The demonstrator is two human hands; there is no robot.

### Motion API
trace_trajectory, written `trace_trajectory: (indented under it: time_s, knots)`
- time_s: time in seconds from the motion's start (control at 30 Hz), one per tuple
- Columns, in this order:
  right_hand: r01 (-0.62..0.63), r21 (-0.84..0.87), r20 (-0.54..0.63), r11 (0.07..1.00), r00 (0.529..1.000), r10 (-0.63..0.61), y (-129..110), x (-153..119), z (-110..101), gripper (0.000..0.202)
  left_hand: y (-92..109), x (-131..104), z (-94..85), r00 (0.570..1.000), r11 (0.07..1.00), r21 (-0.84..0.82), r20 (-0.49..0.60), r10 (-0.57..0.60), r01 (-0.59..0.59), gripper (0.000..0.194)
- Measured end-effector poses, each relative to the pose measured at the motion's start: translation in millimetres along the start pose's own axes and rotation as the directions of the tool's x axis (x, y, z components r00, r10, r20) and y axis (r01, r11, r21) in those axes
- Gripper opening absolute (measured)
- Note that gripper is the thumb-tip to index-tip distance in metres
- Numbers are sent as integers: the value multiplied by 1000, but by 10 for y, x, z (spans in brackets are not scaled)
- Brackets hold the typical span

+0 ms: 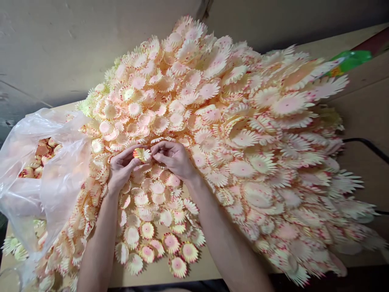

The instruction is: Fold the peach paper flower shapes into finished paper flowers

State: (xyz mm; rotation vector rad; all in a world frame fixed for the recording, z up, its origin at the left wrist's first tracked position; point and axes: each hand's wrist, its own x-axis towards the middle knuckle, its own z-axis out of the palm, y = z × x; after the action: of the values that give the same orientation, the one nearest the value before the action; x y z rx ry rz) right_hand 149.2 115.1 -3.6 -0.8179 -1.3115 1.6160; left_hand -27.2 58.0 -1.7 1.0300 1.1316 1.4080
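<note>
My left hand (pixel 123 168) pinches a small artificial flower (pixel 142 154) between thumb and fingers. It is cream and yellow with red touches, and its fringed petals point right. Close against those petals is my right hand (pixel 172 158), its thumb and fingertips pressed together; what lies between them, if anything, is too small to tell. Beneath and around both hands spreads a large heap of fringed fabric petal discs (pixel 212 138), pale pink and cream with red-tipped edges. Below the wrists, several separate discs (pixel 171 242) lie face up between my forearms.
A clear plastic bag (pixel 65 162) at the left holds more curled flower pieces (pixel 41 156). A green wrapper (pixel 354 61) sticks out at the upper right. A black cable (pixel 367 142) runs in from the right. Behind the heap stands a grey wall (pixel 60 44).
</note>
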Motion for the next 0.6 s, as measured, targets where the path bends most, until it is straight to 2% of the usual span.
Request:
trace_trajectory:
  time_s: [0.17, 0.33, 0.43, 0.53, 0.6]
  knots:
    - [50, -12, 43, 999, 998, -50, 17, -6, -14, 10, -20, 6, -8, 1000, 999, 15, 10, -29, 29, 45]
    - [87, -130, 65, 988, 995, -79, 26, -26, -11, 19, -31, 1, -7, 1000, 999, 26, 12, -22, 21, 45]
    - [121, -171, 51, 978, 992, -113, 26, -39, 7, 14, -12, -8, 6, 1000, 1000, 14, 17, -18, 18, 43]
    - [134, -140, 81, 981, 989, -123, 32, -49, 34, 6, 6, -12, 20, 999, 1000, 0, 51, -14, 14, 43]
    - [118, -108, 77, 987, 991, -110, 35, -49, 52, 8, 8, -12, 27, 998, 1000, 4, 63, -8, 8, 45]
